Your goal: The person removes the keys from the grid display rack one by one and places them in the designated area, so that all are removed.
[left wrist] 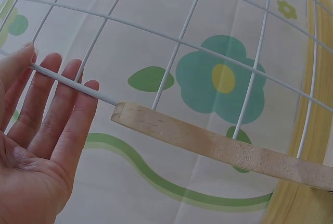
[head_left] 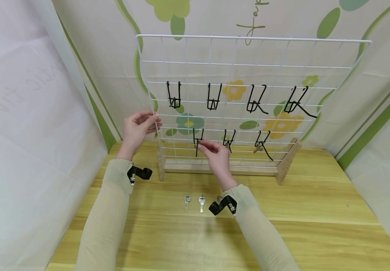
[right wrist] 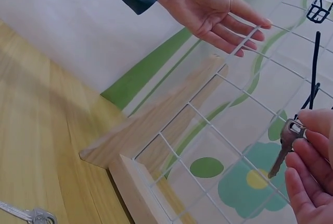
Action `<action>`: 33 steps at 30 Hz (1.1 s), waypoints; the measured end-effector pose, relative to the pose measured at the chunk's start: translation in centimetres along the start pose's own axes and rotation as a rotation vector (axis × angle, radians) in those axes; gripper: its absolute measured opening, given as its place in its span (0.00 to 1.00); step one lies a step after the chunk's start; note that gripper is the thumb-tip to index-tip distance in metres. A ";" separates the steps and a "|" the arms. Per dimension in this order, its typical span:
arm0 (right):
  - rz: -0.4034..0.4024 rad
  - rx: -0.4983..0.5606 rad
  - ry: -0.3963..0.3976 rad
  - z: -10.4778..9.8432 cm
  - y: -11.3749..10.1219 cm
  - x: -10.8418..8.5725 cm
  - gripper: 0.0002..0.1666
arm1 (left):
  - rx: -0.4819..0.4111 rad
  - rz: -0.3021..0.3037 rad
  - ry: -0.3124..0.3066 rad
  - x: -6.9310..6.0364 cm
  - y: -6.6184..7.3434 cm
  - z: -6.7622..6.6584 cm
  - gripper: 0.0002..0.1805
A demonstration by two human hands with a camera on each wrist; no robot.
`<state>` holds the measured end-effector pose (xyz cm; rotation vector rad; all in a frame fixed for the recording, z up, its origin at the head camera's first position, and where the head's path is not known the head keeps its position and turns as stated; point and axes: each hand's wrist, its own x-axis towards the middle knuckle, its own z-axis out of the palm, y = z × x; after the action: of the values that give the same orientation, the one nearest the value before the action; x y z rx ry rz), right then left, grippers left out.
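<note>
A white wire grid rack (head_left: pixel 249 37) stands upright, with black hooks in two rows. My left hand (head_left: pixel 137 130) holds its left edge wire (left wrist: pixel 106 99), thumb in front and fingers behind. My right hand (head_left: pixel 218 158) is at the lower-left hook (head_left: pixel 197 140). Its thumb and fingers pinch a metal key (right wrist: pixel 283 143) by the head, the blade pointing down. Whether the key's ring is over the hook cannot be made out. Two keys, a left key (head_left: pixel 186 202) and a right key (head_left: pixel 202 203), lie on the table; something metallic shows beside my right wrist.
Small keys seem to hang at the lower middle hook (head_left: pixel 228 143) and lower right hook (head_left: pixel 262 144). The upper hooks (head_left: pixel 213 103) jut from the grid. Wooden feet (head_left: pixel 288 162) and a base bar (head_left: pixel 222 170) carry the rack on the wooden table (head_left: pixel 168 241). Printed cloth surrounds it.
</note>
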<state>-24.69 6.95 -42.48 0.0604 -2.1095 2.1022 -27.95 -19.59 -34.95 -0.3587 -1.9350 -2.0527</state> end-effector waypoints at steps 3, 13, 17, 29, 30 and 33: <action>0.009 0.006 0.002 0.0 -0.2 0.0 0.11 | 0.002 0.004 -0.001 0.0 0.0 0.0 0.11; 0.014 -0.009 0.007 0.1 -0.5 0.1 0.10 | 0.001 0.004 -0.001 0.0 0.0 0.1 0.11; 0.002 -0.011 0.009 0.2 -0.4 -0.1 0.10 | 0.001 0.007 -0.003 -0.1 0.0 0.1 0.11; -0.096 -0.029 -0.021 -0.4 -0.7 -1.2 0.12 | 0.001 -0.003 0.004 -0.1 0.0 0.1 0.10; -0.099 -0.028 -0.024 -0.5 -0.8 -1.3 0.12 | 0.000 -0.003 0.003 -0.1 0.0 0.1 0.10; -0.109 -0.022 -0.033 -0.7 -1.0 -1.6 0.12 | -0.007 -0.003 0.003 -0.1 -0.1 0.1 0.09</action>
<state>-22.86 7.50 -41.68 0.2043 -2.0962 2.0296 -27.91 -19.51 -35.02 -0.3544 -1.9276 -2.0613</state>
